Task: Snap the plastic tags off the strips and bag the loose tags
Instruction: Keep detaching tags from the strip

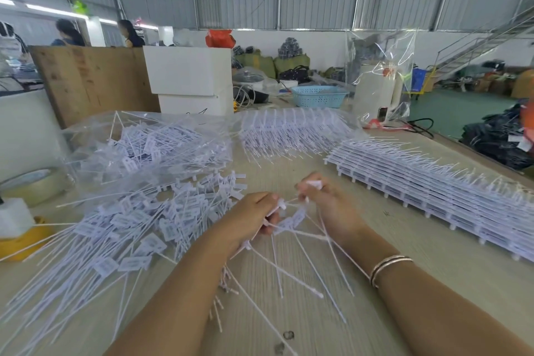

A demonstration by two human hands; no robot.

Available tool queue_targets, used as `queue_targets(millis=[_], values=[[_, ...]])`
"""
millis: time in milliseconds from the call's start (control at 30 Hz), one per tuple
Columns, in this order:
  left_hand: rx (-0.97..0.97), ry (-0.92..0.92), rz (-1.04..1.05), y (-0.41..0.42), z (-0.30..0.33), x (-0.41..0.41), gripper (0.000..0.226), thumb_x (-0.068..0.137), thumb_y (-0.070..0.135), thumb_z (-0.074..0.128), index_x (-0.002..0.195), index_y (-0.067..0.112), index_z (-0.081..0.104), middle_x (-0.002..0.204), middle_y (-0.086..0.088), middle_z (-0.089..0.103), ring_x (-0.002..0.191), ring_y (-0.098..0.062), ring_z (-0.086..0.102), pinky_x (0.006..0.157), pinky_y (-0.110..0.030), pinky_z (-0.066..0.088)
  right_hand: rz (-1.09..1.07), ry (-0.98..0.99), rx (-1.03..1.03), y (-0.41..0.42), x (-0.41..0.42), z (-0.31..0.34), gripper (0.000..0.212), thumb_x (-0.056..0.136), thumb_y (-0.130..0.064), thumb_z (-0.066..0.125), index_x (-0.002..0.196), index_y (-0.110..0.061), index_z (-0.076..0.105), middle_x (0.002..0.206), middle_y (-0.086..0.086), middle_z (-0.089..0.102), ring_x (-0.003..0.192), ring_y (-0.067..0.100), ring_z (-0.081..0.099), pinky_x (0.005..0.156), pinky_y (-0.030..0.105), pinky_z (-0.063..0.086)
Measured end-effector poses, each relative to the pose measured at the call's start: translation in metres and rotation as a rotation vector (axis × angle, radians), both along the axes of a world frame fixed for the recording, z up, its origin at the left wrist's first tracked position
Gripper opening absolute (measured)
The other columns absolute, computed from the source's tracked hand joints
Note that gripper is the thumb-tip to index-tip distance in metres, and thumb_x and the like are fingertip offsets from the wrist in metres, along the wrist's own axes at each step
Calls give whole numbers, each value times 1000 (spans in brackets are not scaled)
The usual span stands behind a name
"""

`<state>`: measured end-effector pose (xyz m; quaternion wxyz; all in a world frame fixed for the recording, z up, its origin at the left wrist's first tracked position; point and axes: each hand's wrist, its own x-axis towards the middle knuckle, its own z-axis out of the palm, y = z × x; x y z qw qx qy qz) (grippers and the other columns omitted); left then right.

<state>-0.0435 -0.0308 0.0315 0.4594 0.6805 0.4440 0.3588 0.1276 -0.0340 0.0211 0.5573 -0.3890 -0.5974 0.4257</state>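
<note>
White plastic tags with long thin tails (pixel 127 228) lie heaped loose toward the desk's left edge; neat stacked white tag strips (pixel 427 191) run along its right edge.

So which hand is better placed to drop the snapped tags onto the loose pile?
Left. The left hand sits right beside the loose pile; the right hand is farther, nearer the stacked strips.

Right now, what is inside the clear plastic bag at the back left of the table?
The clear plastic bag holds loose white tags with thin tails. Tags underneath are covered.
</note>
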Motion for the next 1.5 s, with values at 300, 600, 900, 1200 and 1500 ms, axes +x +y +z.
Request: queue_targets(millis=[300,600,900,1200,1500], values=[[132,328,12,4,1,-1,40,98,34,44,66,11,52,50,7,56,48,-8,56,62,-27,49,-116,-403,-45,10,5,-6,13,94,-15,55,96,-18,68,95,-4,63,83,4,55,70,5,39],[254,435,7,2,26,14,36,100,32,42,72,16,59,62,2,57,58,-16,55,61,-27,44,130,-282,-3,-6,-2,3,23,92,-24,55,78,-10,67,76,-2,64,75,4,60,76,17,44],[62,300,-114,7,44,-6,32,97,45,42,94,25,67,77,0,73,74,-16,71,81,-29,51,-120,20,-119,6,18,-6,29,77,-54,51,72,-29,66,75,-11,63,76,4,56,89,38,35],[779,869,262,20,23,9,31,101,30,32,71,26,39,62,7,40,63,-19,45,74,-33,33,8,-177,-23,2,4,-1,21,93,-7,51,73,-7,53,66,3,55,60,7,52,64,16,42],[574,489,179,23,4,16,35,96,38,44,63,28,43,61,8,49,60,-9,48,66,-31,35,5,-143,50,4,0,-1,19,93,-11,56,74,-11,60,65,1,53,60,4,50,61,13,39]])
